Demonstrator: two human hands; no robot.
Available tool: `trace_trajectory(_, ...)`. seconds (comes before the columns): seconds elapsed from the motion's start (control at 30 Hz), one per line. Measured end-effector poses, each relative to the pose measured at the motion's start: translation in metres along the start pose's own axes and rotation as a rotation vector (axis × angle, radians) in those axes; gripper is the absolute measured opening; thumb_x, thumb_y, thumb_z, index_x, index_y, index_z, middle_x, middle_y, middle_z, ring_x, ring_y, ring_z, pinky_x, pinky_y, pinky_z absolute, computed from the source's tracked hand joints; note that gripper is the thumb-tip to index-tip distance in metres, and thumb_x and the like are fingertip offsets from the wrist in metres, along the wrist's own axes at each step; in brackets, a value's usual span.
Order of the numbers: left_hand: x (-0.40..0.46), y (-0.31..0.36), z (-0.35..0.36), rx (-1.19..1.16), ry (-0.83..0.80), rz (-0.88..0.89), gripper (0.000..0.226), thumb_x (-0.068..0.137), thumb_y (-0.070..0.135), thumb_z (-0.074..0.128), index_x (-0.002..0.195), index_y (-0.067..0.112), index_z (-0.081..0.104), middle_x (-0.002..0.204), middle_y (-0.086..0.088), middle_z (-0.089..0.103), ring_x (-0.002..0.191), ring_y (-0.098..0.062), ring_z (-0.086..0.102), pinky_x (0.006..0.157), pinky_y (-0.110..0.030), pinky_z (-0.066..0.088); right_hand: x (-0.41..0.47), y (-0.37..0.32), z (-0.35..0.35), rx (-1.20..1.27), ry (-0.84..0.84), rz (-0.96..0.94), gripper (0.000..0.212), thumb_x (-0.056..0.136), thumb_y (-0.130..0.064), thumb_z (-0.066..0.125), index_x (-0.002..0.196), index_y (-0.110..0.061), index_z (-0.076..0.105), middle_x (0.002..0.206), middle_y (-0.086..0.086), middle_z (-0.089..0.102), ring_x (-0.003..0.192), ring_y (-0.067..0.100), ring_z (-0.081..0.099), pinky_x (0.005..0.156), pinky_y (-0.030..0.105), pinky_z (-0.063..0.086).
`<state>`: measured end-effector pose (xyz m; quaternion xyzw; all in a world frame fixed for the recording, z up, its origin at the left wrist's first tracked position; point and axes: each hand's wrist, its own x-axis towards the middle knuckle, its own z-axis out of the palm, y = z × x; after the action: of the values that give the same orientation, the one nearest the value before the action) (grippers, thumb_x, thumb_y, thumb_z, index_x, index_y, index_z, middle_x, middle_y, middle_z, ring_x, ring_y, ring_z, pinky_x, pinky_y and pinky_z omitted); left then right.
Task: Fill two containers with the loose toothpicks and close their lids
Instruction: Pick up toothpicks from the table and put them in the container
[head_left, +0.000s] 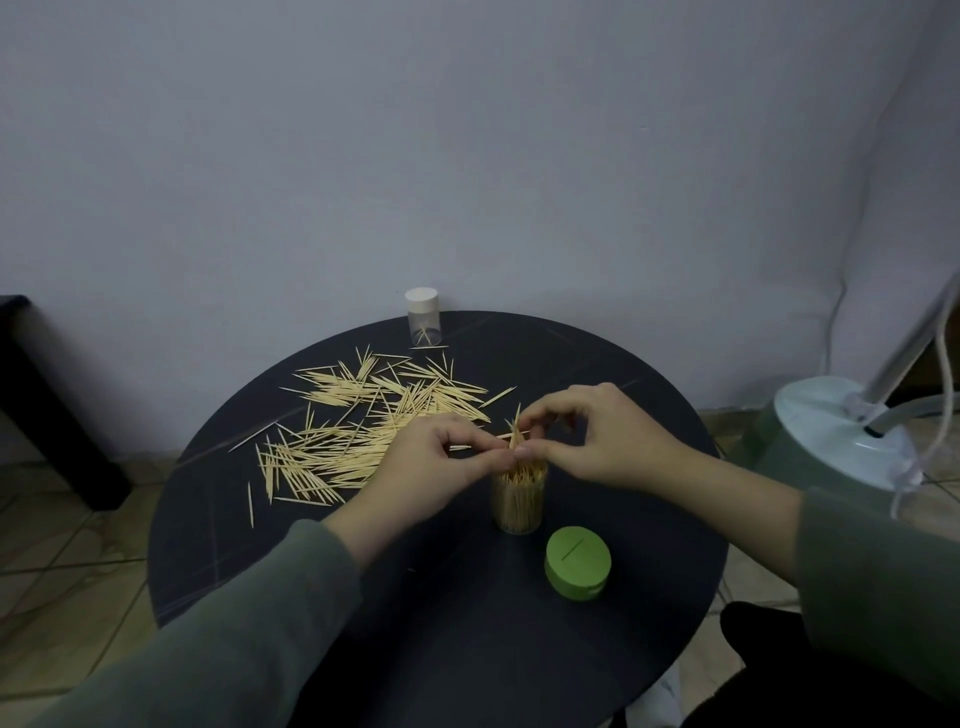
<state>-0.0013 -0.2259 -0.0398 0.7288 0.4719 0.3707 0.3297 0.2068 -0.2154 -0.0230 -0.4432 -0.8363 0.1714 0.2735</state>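
Wooden toothpicks (363, 426) are found scattered in a broad heap across the far left part of the round dark counter (260, 545). A clear container (518, 501) stands upright near the middle of the counter, already packed close to its rim with toothpicks standing on end. Directly above its mouth, a small bundle of toothpicks (515, 434) is held upright by both hands. The left hand (441, 467) is seen with thumb and fingers pinched together on the lower part of the bundle; the right hand (597, 436) is seen with fingers curled and clamped on the upper part. The two-handed hold is judged to serve alignment, so that the sticks enter the crowded mouth parallel rather than splayed.

A green lid (577, 563) lies on the counter just beside the container, on the near right, apart from it; it is judged to be set close for capping once filling is done. A second container (423, 318), clear with a white lid (422, 296) fitted, stands at the far edge of the counter, well apart from the hands, with only a few sticks visible inside. The first container is judged almost full; the second remains to be opened and filled. Splaying or spilling at the rim is noted as the main risk.
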Motion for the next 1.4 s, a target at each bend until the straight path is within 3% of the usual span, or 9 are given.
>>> trace_trajectory(0.23,0.001,0.003,-0.002,-0.011,-0.033,0.020,0.028,0.075,0.018,0.080,0.102,0.025,0.072,0.092,0.012,0.068,0.083,0.008,0.059,0.077,-0.011,0.047,0.003,0.003,-0.001,-0.022,0.008,0.003,0.021,0.082,-0.039,0.070,0.103,-0.039,0.070,0.085,-0.023,0.066,0.086,-0.002,0.057,0.075,0.018,0.031)
trace_trajectory(0.37,-0.004,0.006,-0.004,0.040,-0.033,0.163,0.041,0.086,0.009,0.068,0.124,0.022,0.060,0.106,0.012,0.063,0.081,0.014,0.051,0.064,-0.005,0.039,0.001,0.006,-0.003,-0.037,0.002,-0.023,0.036,0.081,-0.056,0.059,0.114,-0.042,0.064,0.084,-0.025,0.064,0.088,0.003,0.057,0.082,0.029,0.035)
trace_trajectory(0.5,-0.006,0.000,-0.010,-0.012,-0.233,0.125,0.073,0.075,0.022,0.063,0.143,0.026,0.037,0.134,0.013,0.050,0.114,0.013,0.046,0.084,-0.005,0.039,-0.004,0.005,-0.003,-0.089,0.043,-0.121,0.053,0.082,-0.061,0.048,0.128,-0.036,0.056,0.097,-0.021,0.056,0.094,0.001,0.051,0.089,0.032,0.034)
trace_trajectory(0.6,-0.007,-0.009,-0.005,0.113,-0.339,0.025,0.083,0.071,0.044,0.077,0.141,0.038,0.033,0.133,0.018,0.051,0.121,0.008,0.044,0.101,-0.013,0.035,-0.009,0.005,-0.002,-0.215,0.024,-0.241,0.062,0.085,-0.060,0.047,0.139,-0.029,0.048,0.119,-0.008,0.053,0.108,0.006,0.046,0.096,0.036,0.033)
trace_trajectory(0.77,-0.008,-0.013,0.015,0.103,-0.223,0.022,0.061,0.074,0.032,0.081,0.126,0.032,0.049,0.107,0.021,0.062,0.099,0.018,0.054,0.081,0.000,0.038,-0.011,0.010,0.008,-0.353,-0.115,-0.299,0.075,0.087,-0.067,0.038,0.151,-0.031,0.025,0.149,-0.004,0.033,0.136,0.013,0.028,0.106,0.038,0.027)
trace_trajectory(0.93,-0.005,-0.012,0.015,0.070,-0.229,0.035,0.041,0.074,0.029,0.081,0.106,0.039,0.058,0.100,0.015,0.069,0.093,0.005,0.063,0.081,-0.010,0.047,-0.012,0.015,0.009,-0.336,-0.040,-0.332,0.062,0.090,-0.061,0.041,0.143,-0.029,0.044,0.139,-0.007,0.048,0.127,0.012,0.038,0.099,0.040,0.034)
trace_trajectory(1.07,-0.005,-0.014,0.015,0.060,-0.229,0.034,0.047,0.073,0.031,0.083,0.113,0.034,0.059,0.102,0.015,0.069,0.093,0.007,0.062,0.081,-0.009,0.046,-0.014,0.019,0.005,-0.306,-0.008,-0.403,0.054,0.090,-0.055,0.047,0.133,-0.025,0.057,0.134,-0.005,0.054,0.124,0.014,0.042,0.097,0.040,0.034)
trace_trajectory(1.27,-0.004,-0.016,0.016,0.073,-0.209,0.030,0.042,0.072,0.029,0.083,0.105,0.040,0.058,0.097,0.019,0.066,0.086,0.014,0.059,0.073,-0.005,0.043,-0.013,0.009,0.008,-0.364,-0.066,-0.492,0.069,0.089,-0.058,0.048,0.148,-0.023,0.036,0.155,-0.003,0.031,0.140,0.017,0.030,0.102,0.044,0.032)
trace_trajectory(1.4,-0.003,-0.020,0.017,0.051,-0.203,0.048,0.051,0.070,0.028,0.084,0.117,0.030,0.062,0.109,0.014,0.066,0.100,0.011,0.058,0.083,-0.008,0.044,-0.010,0.004,0.012,-0.434,-0.040,-0.556,0.056,0.091,-0.052,0.052,0.142,-0.029,0.047,0.151,-0.004,0.039,0.136,0.019,0.037,0.100,0.042,0.032)
